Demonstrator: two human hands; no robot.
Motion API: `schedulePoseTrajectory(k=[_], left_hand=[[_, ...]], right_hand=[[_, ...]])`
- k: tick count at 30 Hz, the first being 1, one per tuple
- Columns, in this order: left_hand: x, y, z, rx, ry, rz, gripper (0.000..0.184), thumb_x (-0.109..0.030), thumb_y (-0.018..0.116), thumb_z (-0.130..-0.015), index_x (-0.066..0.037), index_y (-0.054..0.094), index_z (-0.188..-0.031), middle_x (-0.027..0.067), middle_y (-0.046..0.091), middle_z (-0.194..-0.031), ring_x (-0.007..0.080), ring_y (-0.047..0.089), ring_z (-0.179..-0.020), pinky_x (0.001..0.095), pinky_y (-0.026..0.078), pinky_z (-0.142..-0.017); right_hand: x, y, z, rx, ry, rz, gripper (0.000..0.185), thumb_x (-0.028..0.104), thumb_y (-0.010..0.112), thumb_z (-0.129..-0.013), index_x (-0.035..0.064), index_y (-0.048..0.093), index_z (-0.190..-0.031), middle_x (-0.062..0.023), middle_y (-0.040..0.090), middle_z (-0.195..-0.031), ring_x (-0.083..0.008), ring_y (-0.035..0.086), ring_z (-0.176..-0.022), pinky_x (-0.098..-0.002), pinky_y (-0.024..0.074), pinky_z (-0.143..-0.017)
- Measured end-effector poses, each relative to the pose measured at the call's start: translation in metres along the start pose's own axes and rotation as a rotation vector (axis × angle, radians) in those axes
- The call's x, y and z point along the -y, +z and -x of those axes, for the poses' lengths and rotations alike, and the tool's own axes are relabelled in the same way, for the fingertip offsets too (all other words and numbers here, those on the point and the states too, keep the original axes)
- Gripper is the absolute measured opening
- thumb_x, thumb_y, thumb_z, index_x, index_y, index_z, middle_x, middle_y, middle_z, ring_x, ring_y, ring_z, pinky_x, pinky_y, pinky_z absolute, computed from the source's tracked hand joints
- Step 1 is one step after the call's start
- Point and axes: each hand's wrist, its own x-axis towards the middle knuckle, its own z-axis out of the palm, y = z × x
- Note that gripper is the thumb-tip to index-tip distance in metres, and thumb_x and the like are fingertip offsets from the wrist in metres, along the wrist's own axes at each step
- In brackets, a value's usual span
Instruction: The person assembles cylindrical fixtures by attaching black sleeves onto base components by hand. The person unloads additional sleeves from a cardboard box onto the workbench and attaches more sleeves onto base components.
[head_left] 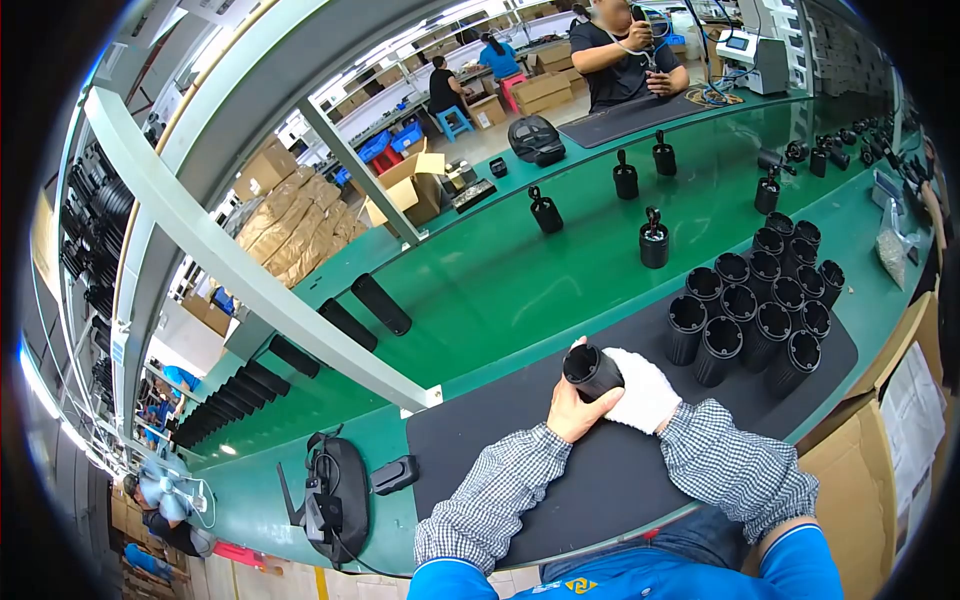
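Note:
Between my two hands is a black cylindrical housing (592,371), tilted with its open end facing up and left. My left hand (577,408) is bare, its fingers wrapped round the lower left side. On my right hand (642,389) is a white glove, closed against the housing's right side; part of its fingers is hidden. Below them lies a dark grey mat (590,480). To the right, several similar black housings (720,352) stand upright in a close group, open ends up.
Beyond the mat runs a green conveyor belt (480,290) carrying black cylinders (381,304) and handled black units (654,245). A metal post (270,270) slants across the left. A black bag (338,495) lies left, a cardboard box (850,470) right. A co-worker (625,60) sits opposite.

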Motion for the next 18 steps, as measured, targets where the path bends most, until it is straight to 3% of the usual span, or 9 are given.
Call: schedulePoseTrajectory(k=[18], left_hand=[[0.0017, 0.0004, 0.0007, 0.014, -0.004, -0.002, 0.098, -0.022, 0.081, -0.074, -0.005, 0.019, -0.148, 0.0139, 0.050, -0.127, 0.0223, 0.051, -0.117, 0.0371, 0.040, -0.101]], right_hand=[[0.0023, -0.0030, 0.0011, 0.013, 0.030, 0.008, 0.042, 0.019, 0.072, -0.064, 0.0096, 0.058, -0.103, -0.0164, 0.065, -0.093, -0.0390, 0.061, -0.092, -0.0452, 0.0508, -0.080]])
